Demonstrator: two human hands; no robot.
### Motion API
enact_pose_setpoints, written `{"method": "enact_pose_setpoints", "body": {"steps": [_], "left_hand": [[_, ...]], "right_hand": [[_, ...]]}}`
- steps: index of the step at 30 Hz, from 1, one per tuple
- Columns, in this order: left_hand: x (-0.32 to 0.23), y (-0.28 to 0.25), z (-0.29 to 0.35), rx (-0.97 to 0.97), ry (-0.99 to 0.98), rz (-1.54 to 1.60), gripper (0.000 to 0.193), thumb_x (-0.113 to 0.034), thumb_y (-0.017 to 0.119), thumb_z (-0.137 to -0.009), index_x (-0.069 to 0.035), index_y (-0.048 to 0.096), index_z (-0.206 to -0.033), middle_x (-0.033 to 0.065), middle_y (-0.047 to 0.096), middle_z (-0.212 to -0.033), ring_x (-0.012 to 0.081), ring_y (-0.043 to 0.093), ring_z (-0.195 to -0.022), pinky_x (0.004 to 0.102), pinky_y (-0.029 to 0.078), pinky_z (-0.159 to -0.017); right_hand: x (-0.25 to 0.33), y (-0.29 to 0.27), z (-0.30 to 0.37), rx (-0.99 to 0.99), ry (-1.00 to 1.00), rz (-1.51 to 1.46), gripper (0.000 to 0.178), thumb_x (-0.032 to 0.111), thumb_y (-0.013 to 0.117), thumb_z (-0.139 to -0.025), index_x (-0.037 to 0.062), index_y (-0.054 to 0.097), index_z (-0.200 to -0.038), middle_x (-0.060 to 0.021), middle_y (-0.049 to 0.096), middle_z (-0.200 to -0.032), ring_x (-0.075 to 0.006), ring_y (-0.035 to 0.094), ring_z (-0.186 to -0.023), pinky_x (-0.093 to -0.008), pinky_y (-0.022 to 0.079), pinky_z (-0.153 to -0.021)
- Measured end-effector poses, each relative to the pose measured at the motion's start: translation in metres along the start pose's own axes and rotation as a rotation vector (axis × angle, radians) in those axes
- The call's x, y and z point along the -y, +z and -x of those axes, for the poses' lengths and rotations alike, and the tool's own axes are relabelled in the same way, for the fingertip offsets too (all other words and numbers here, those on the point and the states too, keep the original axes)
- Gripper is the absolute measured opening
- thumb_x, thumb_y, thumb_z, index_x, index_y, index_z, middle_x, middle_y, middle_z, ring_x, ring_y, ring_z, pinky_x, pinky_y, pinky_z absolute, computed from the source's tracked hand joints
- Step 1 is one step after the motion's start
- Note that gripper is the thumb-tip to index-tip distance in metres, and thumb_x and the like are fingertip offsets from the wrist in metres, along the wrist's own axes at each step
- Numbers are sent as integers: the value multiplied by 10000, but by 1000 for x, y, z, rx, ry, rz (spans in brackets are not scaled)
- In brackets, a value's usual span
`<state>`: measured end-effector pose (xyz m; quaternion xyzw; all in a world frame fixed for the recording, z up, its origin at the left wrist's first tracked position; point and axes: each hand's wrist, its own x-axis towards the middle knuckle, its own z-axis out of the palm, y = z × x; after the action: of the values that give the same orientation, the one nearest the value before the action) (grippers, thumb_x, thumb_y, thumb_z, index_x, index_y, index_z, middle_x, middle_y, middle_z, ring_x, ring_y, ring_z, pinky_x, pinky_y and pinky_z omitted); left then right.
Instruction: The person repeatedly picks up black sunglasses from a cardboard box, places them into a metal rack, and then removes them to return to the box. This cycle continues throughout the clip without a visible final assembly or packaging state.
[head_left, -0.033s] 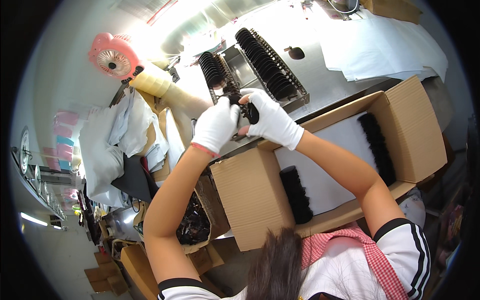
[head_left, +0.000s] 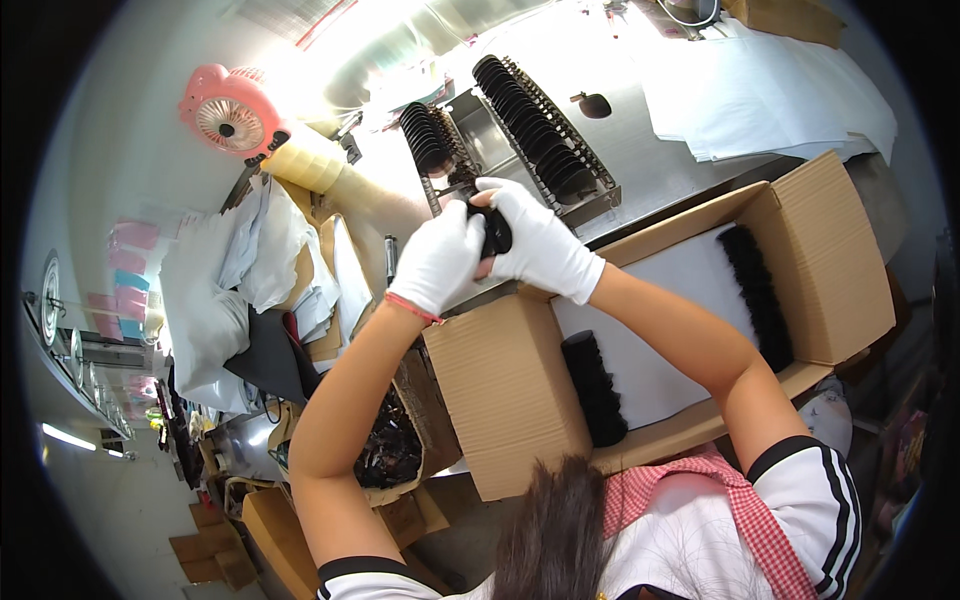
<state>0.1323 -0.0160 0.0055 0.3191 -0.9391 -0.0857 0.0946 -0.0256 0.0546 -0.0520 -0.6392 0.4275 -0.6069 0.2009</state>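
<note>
In white fingerless-tipped gloves, my left hand (head_left: 437, 255) and my right hand (head_left: 535, 240) meet at the near end of the metal racks. Both are closed around a pair of dark clip-on lenses (head_left: 497, 232), partly hidden by the fingers. Just beyond the hands, a rack of dark lenses (head_left: 428, 140) stands on the steel bench. To its right runs a longer metal rack (head_left: 535, 125) filled with a row of dark rounded lenses. One loose dark lens piece (head_left: 594, 104) lies farther right on the bench.
Below my right forearm is an open cardboard box (head_left: 510, 400) holding white sheets and black rows along two sides. A box of dark scraps (head_left: 392, 445) stands near my left elbow. White sheets (head_left: 760, 95) cover the right bench; a pink fan (head_left: 228, 112) and a marker (head_left: 390, 258) are left.
The held dark lenses have turned and shifted slightly left between my fingers. My left hand has moved a little right and nearer, uncovering more of the marker.
</note>
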Motion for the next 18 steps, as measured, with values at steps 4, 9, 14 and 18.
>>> {"method": "enact_pose_setpoints", "body": {"steps": [4, 9, 14, 18], "left_hand": [[-7, -9, 18, 63, 172, 302, 153, -75, 498, -937, 31, 567, -1023, 201, 607, -972, 377, 646, -804, 445, 552, -704], [44, -34, -3, 436, -117, 730, 209, -152, 581, -905, 3, 624, -1037, 180, 676, -919, 304, 659, -856, 345, 532, -826], [132, 1, -74, -37, -133, -152, 444, -323, 683, -896, 16, 610, -1172, 160, 610, -1192, 246, 607, -1065, 351, 479, -947], [165, 25, -101, -162, -247, 47, 570, -432, 766, -783, 1, 624, -1125, 212, 562, -1233, 325, 580, -1070, 407, 446, -990]], "right_hand": [[22, 3, 1, 134, 54, 10, 717, 176, 848, -685, 21, 521, -1304, -180, 548, -1290, -341, 528, -1242, -385, 444, -1061], [7, -8, 2, 125, 121, 23, 553, 182, 812, -721, 74, 596, -1219, -146, 599, -1169, -302, 574, -1126, -374, 474, -1005], [-18, -6, -4, 24, 120, 234, 505, 114, 814, -702, 80, 593, -1154, -124, 568, -1107, -290, 586, -1037, -370, 490, -958], [-27, -11, -9, 264, 214, 263, 453, 101, 765, -739, 78, 581, -1152, -154, 575, -1108, -336, 615, -1026, -382, 509, -932]]}}
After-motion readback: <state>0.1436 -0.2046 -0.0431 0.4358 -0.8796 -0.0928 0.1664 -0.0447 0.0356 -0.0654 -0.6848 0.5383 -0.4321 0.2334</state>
